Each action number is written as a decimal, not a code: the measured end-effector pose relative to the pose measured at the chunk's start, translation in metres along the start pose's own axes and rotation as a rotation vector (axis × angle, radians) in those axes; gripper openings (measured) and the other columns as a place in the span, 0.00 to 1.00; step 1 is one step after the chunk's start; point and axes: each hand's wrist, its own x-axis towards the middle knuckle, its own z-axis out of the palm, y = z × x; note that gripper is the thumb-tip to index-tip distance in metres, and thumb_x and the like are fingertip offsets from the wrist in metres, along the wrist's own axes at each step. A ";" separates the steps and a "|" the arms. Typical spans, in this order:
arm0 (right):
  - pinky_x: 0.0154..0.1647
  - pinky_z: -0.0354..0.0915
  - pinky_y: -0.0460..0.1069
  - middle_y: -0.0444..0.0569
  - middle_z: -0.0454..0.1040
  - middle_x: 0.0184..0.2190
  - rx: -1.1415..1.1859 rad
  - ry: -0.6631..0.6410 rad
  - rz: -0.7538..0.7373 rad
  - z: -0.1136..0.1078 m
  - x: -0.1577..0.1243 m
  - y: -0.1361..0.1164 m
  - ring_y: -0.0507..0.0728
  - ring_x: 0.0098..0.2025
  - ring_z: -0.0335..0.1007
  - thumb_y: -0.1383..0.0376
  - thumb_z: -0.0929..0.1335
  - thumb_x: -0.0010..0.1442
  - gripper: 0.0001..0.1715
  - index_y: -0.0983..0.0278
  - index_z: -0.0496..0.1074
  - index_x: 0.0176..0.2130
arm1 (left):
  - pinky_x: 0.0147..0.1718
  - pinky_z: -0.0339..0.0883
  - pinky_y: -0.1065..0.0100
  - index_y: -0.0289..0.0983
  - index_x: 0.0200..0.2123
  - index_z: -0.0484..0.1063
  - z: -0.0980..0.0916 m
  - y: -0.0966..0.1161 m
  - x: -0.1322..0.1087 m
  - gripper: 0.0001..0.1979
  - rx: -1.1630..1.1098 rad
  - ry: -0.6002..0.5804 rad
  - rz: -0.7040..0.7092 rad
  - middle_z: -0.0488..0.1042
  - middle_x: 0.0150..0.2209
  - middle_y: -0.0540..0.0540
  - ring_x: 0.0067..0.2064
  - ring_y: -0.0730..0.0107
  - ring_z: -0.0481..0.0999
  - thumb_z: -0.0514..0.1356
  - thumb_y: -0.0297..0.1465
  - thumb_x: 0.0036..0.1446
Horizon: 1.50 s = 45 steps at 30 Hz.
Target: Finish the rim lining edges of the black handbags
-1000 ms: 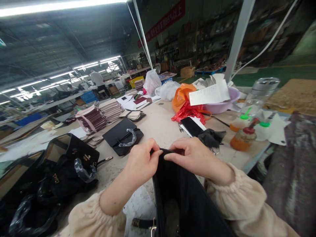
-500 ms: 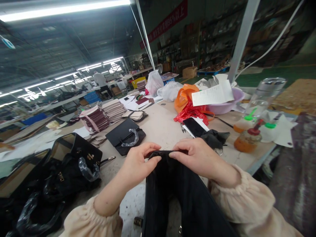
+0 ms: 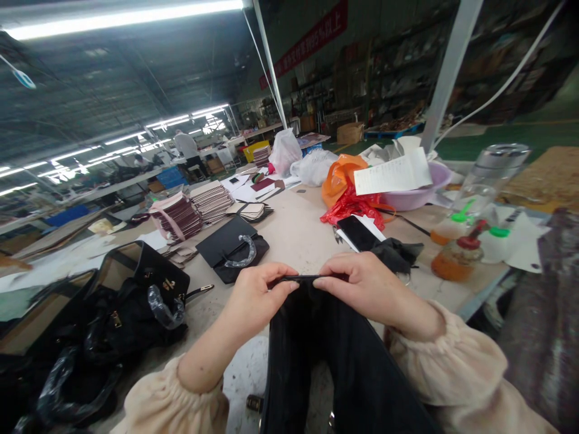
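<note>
A black leather bag (image 3: 339, 367) stands open in front of me, its mouth facing me. My left hand (image 3: 257, 298) pinches the far rim of the bag from the left. My right hand (image 3: 362, 286) pinches the same rim from the right. The thumbs and forefingers of both hands press the thin black edge together between them. Cream sleeves cover both forearms.
Black handbags (image 3: 136, 295) with plastic-wrapped handles lie at the left. A flat black bag (image 3: 230, 247), stacks of leather pieces (image 3: 190, 214), a phone (image 3: 357, 232), glue bottles (image 3: 459, 253), a purple basin (image 3: 416, 193) and plastic sacks crowd the table (image 3: 294, 229). A person stands far back.
The bag's mouth has widened toward me, and its far rim, briefly spread apart, is pressed flat again between both hands. The hands stay in nearly the same place.
</note>
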 end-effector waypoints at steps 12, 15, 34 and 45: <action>0.29 0.57 0.45 0.42 0.74 0.27 -0.141 -0.023 -0.059 -0.007 -0.009 -0.014 0.50 0.29 0.66 0.61 0.68 0.56 0.08 0.61 0.74 0.35 | 0.29 0.63 0.73 0.38 0.32 0.75 0.005 -0.007 0.000 0.07 -0.011 0.040 0.026 0.76 0.27 0.53 0.28 0.73 0.72 0.56 0.29 0.52; 0.33 0.59 0.46 0.44 0.76 0.33 -0.286 -0.041 -0.091 -0.010 -0.010 -0.030 0.53 0.34 0.69 0.58 0.69 0.54 0.16 0.59 0.73 0.43 | 0.31 0.63 0.71 0.38 0.32 0.75 0.005 -0.010 -0.002 0.08 0.005 0.066 0.049 0.76 0.28 0.52 0.30 0.71 0.73 0.55 0.29 0.52; 0.44 0.66 0.51 0.50 0.73 0.43 -0.586 -0.145 -0.388 0.019 -0.001 -0.073 0.57 0.43 0.69 0.64 0.67 0.57 0.22 0.62 0.66 0.52 | 0.28 0.60 0.72 0.37 0.33 0.70 -0.021 -0.031 -0.070 0.11 0.057 0.159 0.043 0.73 0.28 0.51 0.29 0.72 0.70 0.51 0.23 0.47; 0.49 0.65 0.61 0.55 0.61 0.57 -0.956 0.076 -0.174 0.029 -0.136 -0.103 0.67 0.54 0.61 0.62 0.64 0.56 0.32 0.62 0.58 0.59 | 0.30 0.59 0.70 0.37 0.31 0.73 -0.024 -0.033 -0.069 0.11 0.145 0.146 -0.009 0.74 0.29 0.47 0.33 0.67 0.71 0.51 0.27 0.50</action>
